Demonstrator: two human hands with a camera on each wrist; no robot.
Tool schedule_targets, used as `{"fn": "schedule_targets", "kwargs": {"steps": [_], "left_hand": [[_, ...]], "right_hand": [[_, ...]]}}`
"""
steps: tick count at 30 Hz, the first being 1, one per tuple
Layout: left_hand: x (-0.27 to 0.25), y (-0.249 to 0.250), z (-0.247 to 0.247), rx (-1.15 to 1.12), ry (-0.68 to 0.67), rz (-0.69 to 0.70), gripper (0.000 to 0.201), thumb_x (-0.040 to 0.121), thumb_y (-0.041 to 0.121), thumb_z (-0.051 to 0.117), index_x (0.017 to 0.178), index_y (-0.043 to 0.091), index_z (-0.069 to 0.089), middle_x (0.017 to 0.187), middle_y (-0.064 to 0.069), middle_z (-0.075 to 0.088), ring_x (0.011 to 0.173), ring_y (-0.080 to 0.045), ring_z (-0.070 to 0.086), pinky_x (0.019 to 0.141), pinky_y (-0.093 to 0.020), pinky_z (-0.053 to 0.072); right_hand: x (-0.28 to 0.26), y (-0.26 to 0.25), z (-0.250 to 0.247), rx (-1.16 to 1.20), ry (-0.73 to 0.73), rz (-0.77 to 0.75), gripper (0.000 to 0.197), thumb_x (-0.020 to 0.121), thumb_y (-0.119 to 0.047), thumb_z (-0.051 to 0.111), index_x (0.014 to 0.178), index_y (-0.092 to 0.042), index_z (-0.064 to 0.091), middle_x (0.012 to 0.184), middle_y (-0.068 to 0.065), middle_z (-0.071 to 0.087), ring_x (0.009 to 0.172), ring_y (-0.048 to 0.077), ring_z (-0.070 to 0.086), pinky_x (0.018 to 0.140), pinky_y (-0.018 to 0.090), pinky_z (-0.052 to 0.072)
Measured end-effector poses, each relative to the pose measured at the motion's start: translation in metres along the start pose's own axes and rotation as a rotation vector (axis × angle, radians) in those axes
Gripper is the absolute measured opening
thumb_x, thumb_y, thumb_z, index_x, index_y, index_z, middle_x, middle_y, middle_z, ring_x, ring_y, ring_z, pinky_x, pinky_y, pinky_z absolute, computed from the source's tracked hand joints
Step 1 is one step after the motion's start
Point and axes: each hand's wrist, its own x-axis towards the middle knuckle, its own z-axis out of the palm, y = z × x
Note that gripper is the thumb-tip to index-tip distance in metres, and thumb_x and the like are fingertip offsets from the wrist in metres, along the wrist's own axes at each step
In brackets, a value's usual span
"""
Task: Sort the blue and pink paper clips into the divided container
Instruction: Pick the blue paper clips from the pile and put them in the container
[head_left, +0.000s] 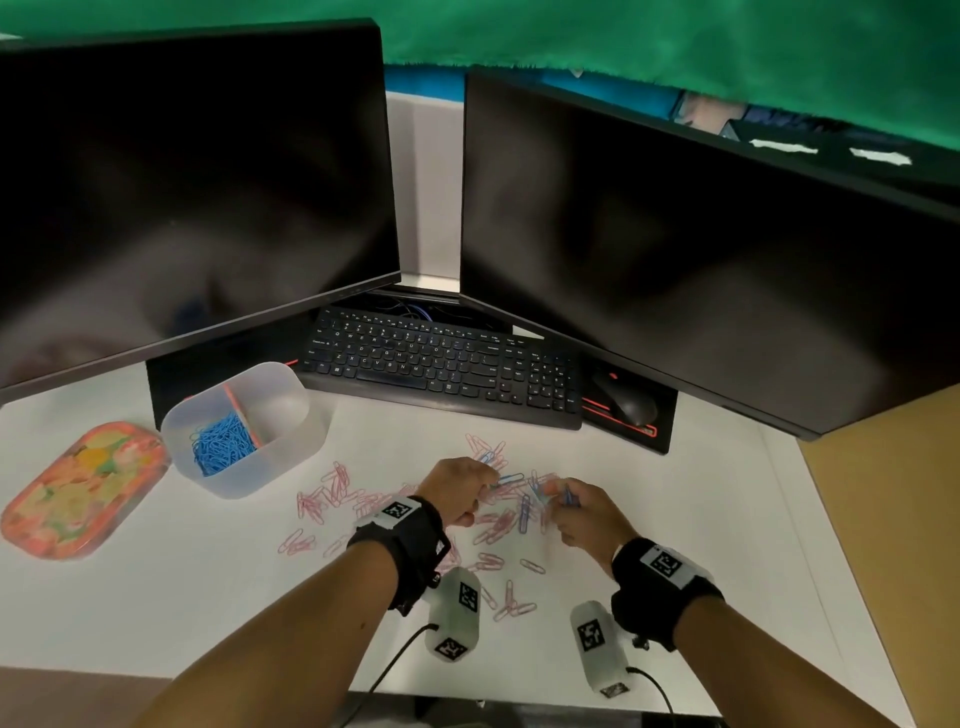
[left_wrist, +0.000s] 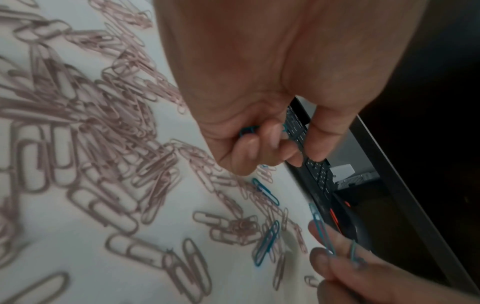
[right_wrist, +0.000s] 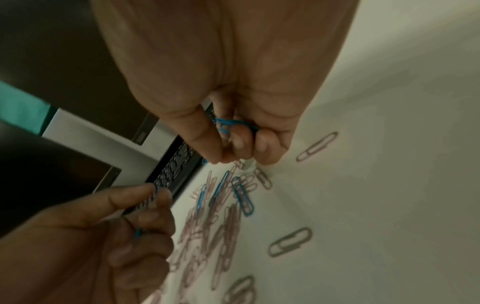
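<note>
a: white desk (head_left: 156, 597), two dark monitors behind. how far along?

b: box (head_left: 291, 452) at ten o'clock of the hands: one side heaped with blue clips (head_left: 223, 441), the other looks bare.

a: hands?

b: left hand (head_left: 462, 493) pinches a blue clip; right hand (head_left: 587, 514) curls round several. a few blues and all the pink clips (head_left: 327, 493) lie loose.
</note>
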Motion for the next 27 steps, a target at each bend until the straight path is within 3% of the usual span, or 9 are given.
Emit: {"fn": "schedule_targets", "kwargs": {"steps": [3, 5, 8, 11, 15, 17, 20, 23, 27], "left_hand": [[-0.002, 0.000, 0.008, 0.000, -0.059, 0.012, 0.013, 0.091, 0.020, 0.056, 0.081, 0.011, 0.056, 0.071, -0.004, 0.043, 0.046, -0.012, 0.027, 0.046, -0.021, 0.028], [-0.005, 0.001, 0.015, -0.086, -0.096, 0.022, 0.023, 0.092, 0.033, 0.057, 0.084, 0.012, 0.057, 0.071, -0.002, 0.044, 0.048, -0.011, 0.029, 0.047, -0.022, 0.028], [-0.012, 0.003, 0.020, -0.333, -0.070, -0.013, 0.033, 0.095, 0.043, 0.053, 0.086, 0.012, 0.059, 0.063, 0.000, 0.047, 0.049, -0.011, 0.036, 0.047, -0.024, 0.030], [-0.016, 0.003, 0.013, -0.506, -0.029, -0.014, 0.038, 0.098, 0.043, 0.045, 0.091, 0.008, 0.058, 0.063, -0.003, 0.054, 0.054, -0.015, 0.047, 0.054, -0.028, 0.035], [-0.022, 0.004, 0.006, -0.674, -0.043, -0.001, 0.035, 0.102, 0.033, 0.036, 0.095, 0.004, 0.056, 0.073, -0.010, 0.063, 0.065, -0.022, 0.054, 0.065, -0.033, 0.046], [-0.025, 0.006, 0.005, -0.736, -0.048, 0.022, 0.033, 0.102, 0.026, 0.034, 0.096, 0.003, 0.057, 0.075, -0.012, 0.065, 0.068, -0.023, 0.054, 0.066, -0.034, 0.051], [-0.028, 0.008, 0.001, -0.787, -0.059, 0.056, 0.034, 0.100, 0.018, 0.031, 0.093, 0.002, 0.060, 0.075, -0.012, 0.067, 0.072, -0.023, 0.057, 0.069, -0.035, 0.052], [-0.029, 0.012, -0.006, -0.840, -0.050, 0.046, 0.035, 0.099, 0.021, 0.032, 0.088, 0.003, 0.060, 0.074, -0.012, 0.065, 0.071, -0.023, 0.058, 0.073, -0.037, 0.050], [-0.030, 0.015, -0.032, -0.932, 0.042, 0.020, 0.033, 0.100, 0.033, 0.039, 0.088, 0.006, 0.053, 0.071, -0.011, 0.057, 0.064, -0.024, 0.055, 0.062, -0.034, 0.050]], "right_hand": [[-0.001, -0.002, 0.007, 0.260, -0.033, 0.034, 0.026, 0.088, 0.009, 0.043, 0.101, -0.001, 0.063, 0.065, 0.005, 0.038, 0.052, 0.013, 0.031, 0.049, 0.024, 0.024], [-0.005, -0.010, 0.016, 0.276, -0.053, 0.019, 0.024, 0.088, 0.008, 0.044, 0.092, -0.004, 0.065, 0.066, 0.007, 0.039, 0.052, 0.014, 0.033, 0.050, 0.025, 0.024], [-0.007, -0.027, 0.030, 0.112, -0.056, -0.046, 0.023, 0.089, 0.002, 0.047, 0.083, -0.010, 0.064, 0.059, 0.008, 0.044, 0.051, 0.016, 0.037, 0.048, 0.025, 0.029], [-0.007, -0.046, 0.036, -0.131, -0.027, -0.128, 0.011, 0.089, -0.008, 0.054, 0.092, -0.007, 0.065, 0.055, -0.001, 0.049, 0.050, 0.014, 0.044, 0.056, 0.030, 0.039], [-0.011, -0.079, 0.046, -0.328, -0.056, -0.200, 0.018, 0.089, -0.005, 0.049, 0.098, -0.004, 0.064, 0.073, 0.003, 0.059, 0.064, 0.013, 0.053, 0.060, 0.027, 0.044], [-0.012, -0.090, 0.051, -0.333, -0.084, -0.196, 0.024, 0.087, -0.004, 0.049, 0.103, -0.008, 0.065, 0.088, 0.006, 0.066, 0.079, 0.017, 0.062, 0.074, 0.034, 0.055], [-0.012, -0.100, 0.056, -0.308, -0.100, -0.187, 0.031, 0.083, -0.008, 0.049, 0.109, -0.014, 0.065, 0.106, 0.008, 0.068, 0.100, 0.022, 0.064, 0.091, 0.045, 0.054], [-0.014, -0.105, 0.055, -0.282, -0.086, -0.210, 0.030, 0.089, -0.013, 0.052, 0.118, -0.011, 0.061, 0.112, 0.006, 0.067, 0.103, 0.019, 0.064, 0.094, 0.038, 0.052], [-0.012, -0.102, 0.040, -0.131, 0.000, -0.206, 0.032, 0.090, -0.010, 0.054, 0.122, -0.010, 0.058, 0.106, 0.008, 0.068, 0.095, 0.020, 0.069, 0.091, 0.041, 0.054]]}}
